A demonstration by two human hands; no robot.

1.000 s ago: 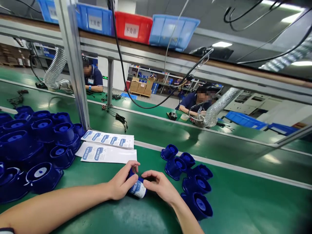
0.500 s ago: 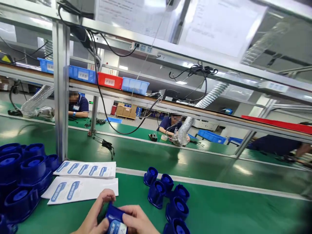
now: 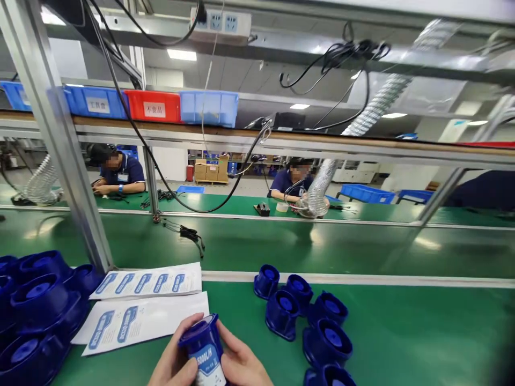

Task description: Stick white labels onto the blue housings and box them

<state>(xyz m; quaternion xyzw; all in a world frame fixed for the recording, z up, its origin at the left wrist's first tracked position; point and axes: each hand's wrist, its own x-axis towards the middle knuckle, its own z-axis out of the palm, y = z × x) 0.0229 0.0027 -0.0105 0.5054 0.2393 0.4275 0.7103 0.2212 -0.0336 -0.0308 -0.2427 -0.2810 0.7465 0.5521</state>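
Observation:
At the bottom edge of the view both my hands hold one dark blue plastic part upright, with a white and blue label stuck on its side. My left hand wraps its left side, fingers curled round it. From the other side my right hand presses against it with closed fingers. Two white sticker sheets with blue labels lie on the green table just left of my hands. A row of several matching blue parts stands to the right.
A pile of larger blue parts fills the left side beside a metal post. A green conveyor belt runs across behind the table. Two people sit working on its far side. Coloured bins line an overhead shelf.
The camera has tilted up, so my hands have dropped to the bottom edge. The blue part has gone from lying on the table to being held upright in both hands.

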